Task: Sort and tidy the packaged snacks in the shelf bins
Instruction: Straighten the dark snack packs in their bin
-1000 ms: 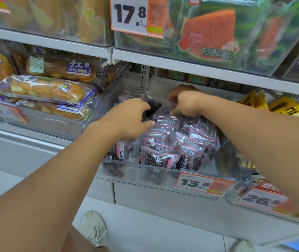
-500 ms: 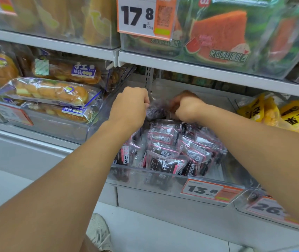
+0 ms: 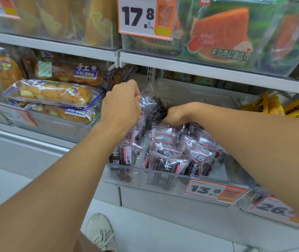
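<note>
Head view: left hand [image 3: 121,104] grips dark snack packet [image 3: 151,102] above bin [image 3: 145,176]

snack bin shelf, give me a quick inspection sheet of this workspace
surface: clear bin on the shelf, tag 13.8 on its front
job's things: dark snack packets piled in the bin; one lifted packet
clutter: nothing seen
grippers: left hand grips the lifted packet; right hand reaches into the pile, fingers hidden
cables: nothing seen
surroundings: bread packs left, yellow packs right, watermelon toast packs above
</note>
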